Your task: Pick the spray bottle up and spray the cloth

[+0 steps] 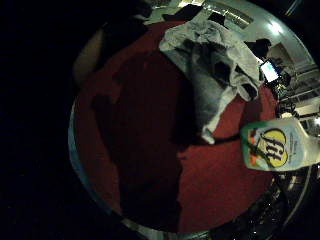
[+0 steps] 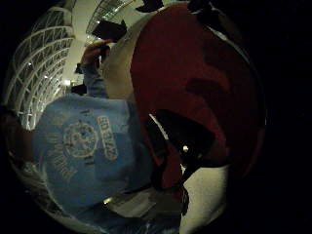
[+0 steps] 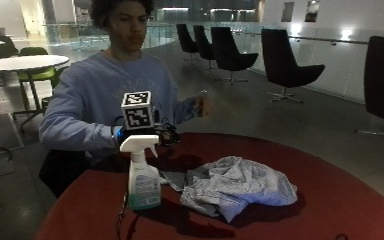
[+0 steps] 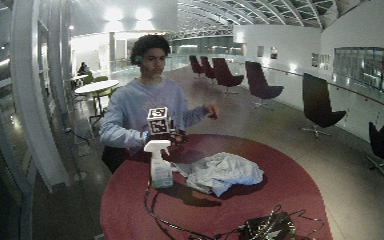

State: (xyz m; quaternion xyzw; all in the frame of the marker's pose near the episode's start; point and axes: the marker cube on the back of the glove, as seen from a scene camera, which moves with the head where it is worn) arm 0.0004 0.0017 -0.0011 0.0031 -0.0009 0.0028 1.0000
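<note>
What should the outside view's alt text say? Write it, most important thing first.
A person's gloved right hand hovers just behind an upright spray bottle on a round red table, not gripping it. A crumpled grey cloth lies beside the bottle.

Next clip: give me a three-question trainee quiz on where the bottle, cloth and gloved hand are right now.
1. True or false: the crumpled grey-white cloth lies on the round red table.
2. Multiple choice: the white plastic spray bottle is A) standing upright on the table, B) lying on its side, C) lifted in the air.
3. Fill the blank: the black-gloved right hand is above the table, behind the bottle's ____.

Key: 1 true; 2 A; 3 trigger head. The hand has not gripped the bottle; its fingers are too hidden to judge.
</note>
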